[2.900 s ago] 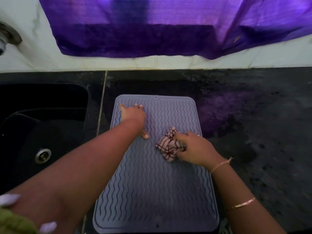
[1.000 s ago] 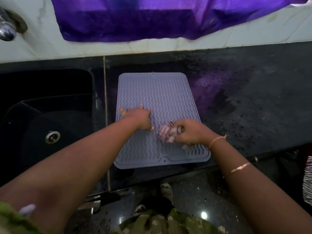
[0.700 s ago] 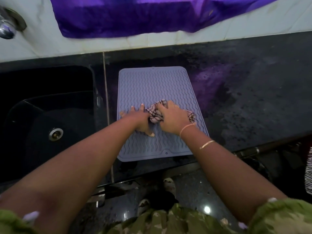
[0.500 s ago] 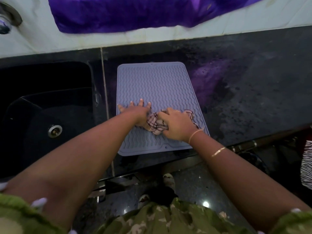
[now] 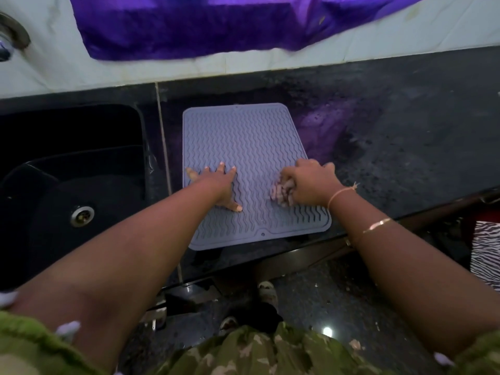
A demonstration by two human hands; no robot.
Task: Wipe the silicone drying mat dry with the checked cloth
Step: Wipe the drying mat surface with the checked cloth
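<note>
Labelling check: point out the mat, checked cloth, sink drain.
mat (image 5: 243, 136), head view, bare ribbed middle.
checked cloth (image 5: 280, 191), head view, exposed bunched folds.
sink drain (image 5: 82, 215), head view, metal strainer.

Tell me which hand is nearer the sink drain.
Left. The left hand presses the drying mat on its left side, toward the sink drain; the right hand grips the checked cloth at its right edge.

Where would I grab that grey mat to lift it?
Probably its near edge, from the front of the counter. The thin mat lies flat, so only a rim can be pinched; that edge is bare, while the left hand presses farther up and the right hand grips the cloth.
</note>
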